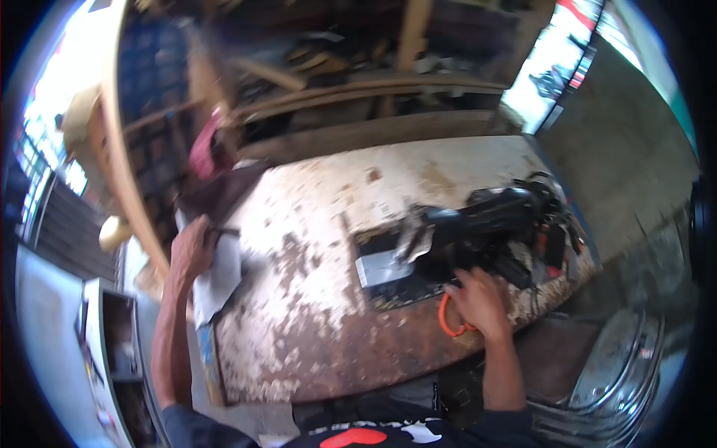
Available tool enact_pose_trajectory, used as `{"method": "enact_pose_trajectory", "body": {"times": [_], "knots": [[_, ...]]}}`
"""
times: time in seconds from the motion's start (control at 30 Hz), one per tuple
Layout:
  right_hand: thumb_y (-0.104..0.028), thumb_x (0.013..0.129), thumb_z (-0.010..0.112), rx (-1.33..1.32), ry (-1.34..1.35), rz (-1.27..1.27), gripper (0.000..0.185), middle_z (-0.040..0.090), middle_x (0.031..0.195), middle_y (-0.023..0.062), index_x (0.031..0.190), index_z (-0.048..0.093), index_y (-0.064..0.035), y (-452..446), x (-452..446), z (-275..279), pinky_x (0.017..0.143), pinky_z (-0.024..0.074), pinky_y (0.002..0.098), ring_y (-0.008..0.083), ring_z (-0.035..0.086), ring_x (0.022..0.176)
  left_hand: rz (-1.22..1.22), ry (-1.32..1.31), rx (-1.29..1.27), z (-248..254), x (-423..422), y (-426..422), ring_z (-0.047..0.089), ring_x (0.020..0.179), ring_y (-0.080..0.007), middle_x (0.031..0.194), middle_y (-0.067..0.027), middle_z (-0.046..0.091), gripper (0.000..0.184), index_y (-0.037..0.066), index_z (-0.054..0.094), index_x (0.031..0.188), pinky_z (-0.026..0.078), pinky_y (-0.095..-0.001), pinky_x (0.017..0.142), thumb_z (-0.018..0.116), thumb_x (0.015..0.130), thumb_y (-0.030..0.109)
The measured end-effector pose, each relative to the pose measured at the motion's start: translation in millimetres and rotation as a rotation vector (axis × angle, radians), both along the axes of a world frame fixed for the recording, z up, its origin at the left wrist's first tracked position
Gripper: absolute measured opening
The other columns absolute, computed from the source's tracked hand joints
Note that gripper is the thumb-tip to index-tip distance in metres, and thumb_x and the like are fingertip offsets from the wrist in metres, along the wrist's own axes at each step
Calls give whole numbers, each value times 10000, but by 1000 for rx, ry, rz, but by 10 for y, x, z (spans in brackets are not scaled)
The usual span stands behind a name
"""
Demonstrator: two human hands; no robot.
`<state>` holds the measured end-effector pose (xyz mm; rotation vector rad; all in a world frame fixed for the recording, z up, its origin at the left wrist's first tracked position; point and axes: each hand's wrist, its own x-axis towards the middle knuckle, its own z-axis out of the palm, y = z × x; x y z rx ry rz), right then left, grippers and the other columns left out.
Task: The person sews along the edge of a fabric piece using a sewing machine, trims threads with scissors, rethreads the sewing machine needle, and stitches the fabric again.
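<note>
Left hand (193, 250) curls over a pale sheet (219, 287); right hand (482, 302), half-curled, meets an orange handle (443, 318). Either grip is unclear.

The person wears a dark, short-sleeved shirt (478, 434) printed with white lettering (371, 426) and a rounded red shape (353, 438).

Two hands (482, 300), one counter (299, 336), one sewing machine (485, 213), one pair of orange-handled scissors (444, 318), one pale sheet (222, 278), one dark cloth (224, 191); small items (554, 250) too blurred to count.
</note>
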<state>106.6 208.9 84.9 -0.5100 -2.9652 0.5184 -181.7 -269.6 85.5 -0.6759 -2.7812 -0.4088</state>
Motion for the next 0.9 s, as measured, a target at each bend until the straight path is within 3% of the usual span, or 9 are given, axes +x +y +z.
{"method": "enact_pose_trajectory", "body": {"times": [0.1, 0.27, 0.3, 0.33, 0.43, 0.57, 0.63, 0.73, 0.9], "knots": [[-262, 918, 750, -66, -130, 12, 498, 673, 1143, 229, 1343, 659, -19, -139, 372, -59, 987, 491, 494, 432, 621, 1157, -14, -34, 89, 359, 366, -173, 656, 926, -437, 970, -190, 664, 189, 52, 587, 1003, 503, -516, 754, 697, 933, 189], [-182, 852, 790, -40, -27, -119, 617, 689, 1089, 303, 1399, 585, 16, -223, 462, -169, 934, 503, 581, 536, 644, 1038, -54, 50, 106, 778, 838, -251, 685, 953, -406, 1000, -155, 692, 179, 71, 652, 1082, 536, -485, 791, 686, 952, 189], [-115, 818, 747, -37, -18, -107, 678, 721, 959, 250, 1455, 541, -7, -244, 493, -186, 825, 564, 507, 432, 718, 876, -50, 40, 92, 844, 918, -264, 690, 960, -391, 1006, -145, 697, 173, 74, 660, 1090, 540, -478, 794, 682, 954, 179], [-115, 818, 747, -34, -8, -99, 678, 721, 959, 250, 1455, 541, -7, -292, 525, -188, 825, 564, 507, 432, 718, 876, -48, 34, 76, 892, 984, -287, 695, 966, -377, 1012, -135, 703, 170, 77, 667, 1098, 544, -470, 797, 678, 956, 169], [-48, 791, 677, -1065, -29, -120, 722, 710, 941, 96, 1499, 532, -42, -437, 610, -375, 688, 536, 262, 118, 677, 801, -39, 75, 72, 989, 1180, -384, 679, 905, -344, 909, -116, 657, 158, 67, 719, 983, 521, -459, 766, 718, 944, 220], [-186, 985, 705, -1647, -195, 130, 532, 597, 963, 43, 1461, 500, -65, -1683, 536, -335, 752, 560, 308, 139, 631, 857, 7, 74, 117, 1047, 1451, -372, 640, 816, -315, 794, -115, 596, 282, 27, 735, 851, 484, -442, 723, 786, 903, 299], [-297, 1058, 642, -2275, -343, 236, 457, 562, 977, 36, 1426, 471, -86, -2311, 466, -496, 768, 571, 324, 139, 623, 832, 29, 85, 150, 1077, 1550, -335, 610, 764, -299, 777, -118, 582, 330, 5, 731, 828, 462, -430, 695, 808, 879, 322], [-645, 1006, 554, -1921, -198, 593, 722, 572, 1063, 60, 1448, 430, -88, -2985, 441, -394, 821, 603, 360, 170, 646, 901, 41, 69, 165, 1141, 1682, -328, 610, 751, -307, 771, -117, 584, 334, -2, 730, 832, 461, -430, 687, 806, 880, 320], [-668, 1025, 472, -1898, -40, 616, 738, 556, 1083, 63, 1456, 384, -76, -3422, 263, -135, 761, 583, 320, 151, 629, 865, 71, 36, 155, 1181, 1796, -441, 627, 734, -284, 778, -122, 598, 346, -14, 742, 864, 469, -415, 679, 812, 890, 324]]}}
